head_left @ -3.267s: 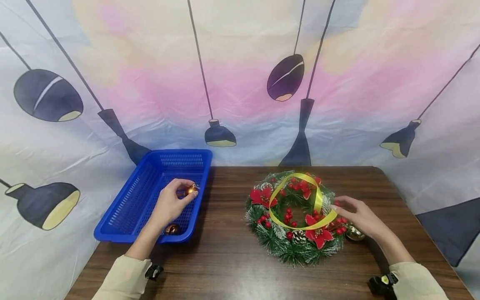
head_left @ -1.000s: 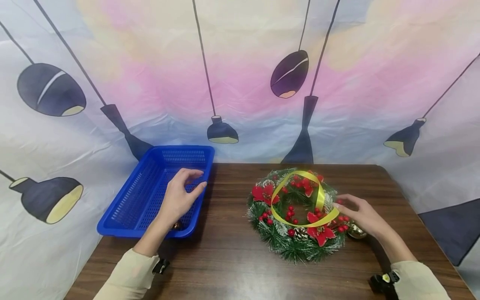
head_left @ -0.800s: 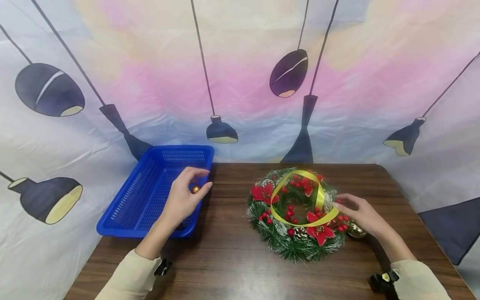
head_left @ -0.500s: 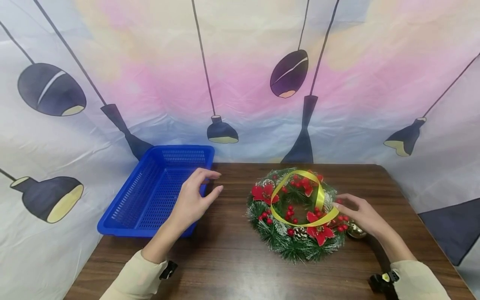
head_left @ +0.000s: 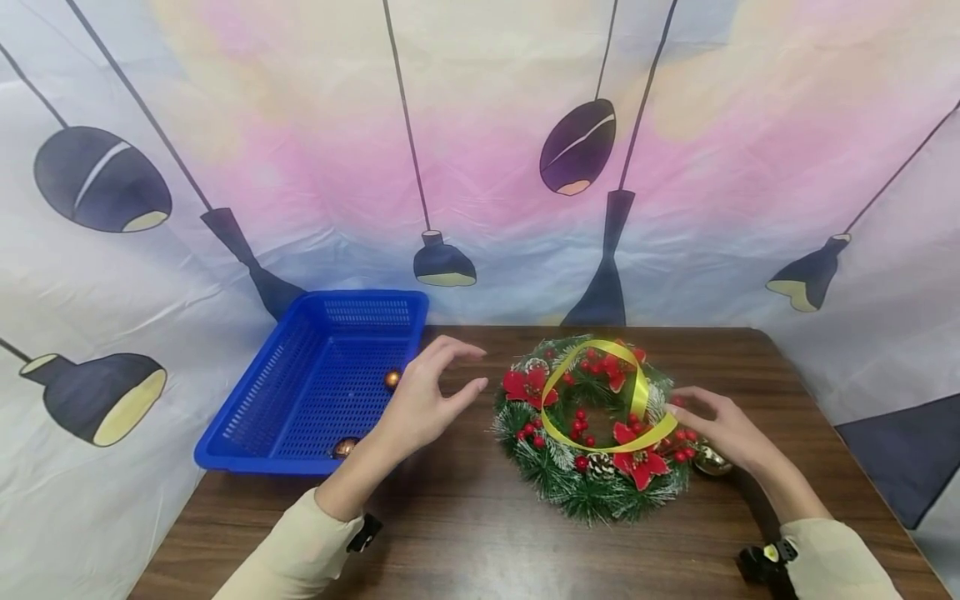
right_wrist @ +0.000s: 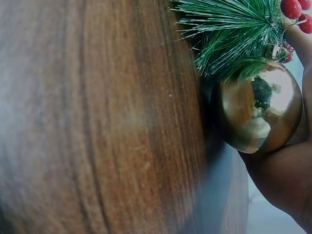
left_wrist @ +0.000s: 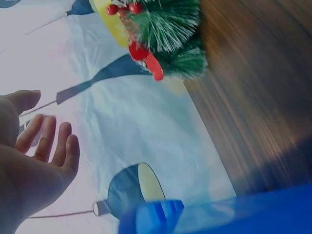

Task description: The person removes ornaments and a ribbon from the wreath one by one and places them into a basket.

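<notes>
the left hand [head_left: 422, 404] hovers empty, grip spread, left of the wreath [head_left: 596, 498] toward the tabletop's [head_left: 468, 508] far edge, while the right hand's [head_left: 723, 429] grip pinches its side, probably steadying it.

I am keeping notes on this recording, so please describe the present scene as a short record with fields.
Wreath: green, with red flowers, berries, yellow ribbon
Blue basket: left of the wreath
Basket contents: coppery bauble by right wall, second bauble near front
Left hand: holds nothing, fingers toward the wreath
Right hand: at wreath's right edge, grip unclear
Gold bauble: beside wreath, near right hand
</notes>
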The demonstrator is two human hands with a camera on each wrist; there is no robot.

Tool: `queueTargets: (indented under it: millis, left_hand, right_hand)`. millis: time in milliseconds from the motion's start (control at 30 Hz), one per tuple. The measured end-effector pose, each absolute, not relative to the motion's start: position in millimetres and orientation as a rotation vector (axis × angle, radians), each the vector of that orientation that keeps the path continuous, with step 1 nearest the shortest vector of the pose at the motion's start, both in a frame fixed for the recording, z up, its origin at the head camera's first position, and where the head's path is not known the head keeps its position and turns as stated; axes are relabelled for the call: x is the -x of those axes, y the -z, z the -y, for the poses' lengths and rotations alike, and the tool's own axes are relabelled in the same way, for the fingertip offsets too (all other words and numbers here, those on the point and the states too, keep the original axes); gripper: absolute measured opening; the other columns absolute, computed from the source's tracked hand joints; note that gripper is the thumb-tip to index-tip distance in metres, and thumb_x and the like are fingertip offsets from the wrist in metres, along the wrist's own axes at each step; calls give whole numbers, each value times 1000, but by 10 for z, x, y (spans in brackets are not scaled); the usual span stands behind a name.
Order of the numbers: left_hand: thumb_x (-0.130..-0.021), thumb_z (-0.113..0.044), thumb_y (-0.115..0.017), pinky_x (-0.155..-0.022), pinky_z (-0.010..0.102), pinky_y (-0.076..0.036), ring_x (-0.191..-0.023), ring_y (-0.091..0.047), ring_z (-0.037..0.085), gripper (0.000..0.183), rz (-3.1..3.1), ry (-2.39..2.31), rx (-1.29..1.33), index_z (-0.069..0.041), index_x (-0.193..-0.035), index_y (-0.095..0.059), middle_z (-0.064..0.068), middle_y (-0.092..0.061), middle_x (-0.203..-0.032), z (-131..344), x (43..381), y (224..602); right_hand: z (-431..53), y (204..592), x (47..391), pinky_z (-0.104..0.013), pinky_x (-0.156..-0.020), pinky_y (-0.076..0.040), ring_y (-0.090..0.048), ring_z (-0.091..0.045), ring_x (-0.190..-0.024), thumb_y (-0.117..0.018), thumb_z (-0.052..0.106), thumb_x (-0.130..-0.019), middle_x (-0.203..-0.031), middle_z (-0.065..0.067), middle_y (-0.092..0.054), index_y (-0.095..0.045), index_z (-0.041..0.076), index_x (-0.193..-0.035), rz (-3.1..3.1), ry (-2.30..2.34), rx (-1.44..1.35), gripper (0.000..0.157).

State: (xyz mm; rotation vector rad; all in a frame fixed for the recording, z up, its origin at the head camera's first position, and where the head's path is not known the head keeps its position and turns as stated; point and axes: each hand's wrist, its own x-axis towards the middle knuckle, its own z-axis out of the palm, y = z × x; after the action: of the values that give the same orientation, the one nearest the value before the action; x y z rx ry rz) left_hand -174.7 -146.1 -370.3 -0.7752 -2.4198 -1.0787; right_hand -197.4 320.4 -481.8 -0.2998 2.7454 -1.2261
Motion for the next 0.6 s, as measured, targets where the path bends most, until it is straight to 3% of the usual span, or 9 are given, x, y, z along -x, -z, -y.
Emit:
queueTargets:
  millis: [433, 600]
  left_hand:
    - [-96, -16, -81, -96, 35, -58, -110, -66, 15, 33, 2497, 1183, 847, -11, -126, -71, 1, -67, -121, 1110, 1710, 3852]
    - [-96, -22, -82, -93, 37, -58, -107, -63, 15, 43, 2580, 1176, 746, -9, -134, -67, 2, -63, -127, 1027, 1680, 3957]
  right_hand:
    - [-3197, 4781, 1964, -82, -101, -37, -38, -58, -142, -59, 45, -109, -151, -30, -51, -55, 3, -149, -2724, 1218, 308, 58]
    - [-3209, 4757, 1961, -79, -100, -40, -40, -57, -142, -58, 44, -109, -152, -29, -51, -54, 4, -150, -2705, 1230, 327, 57]
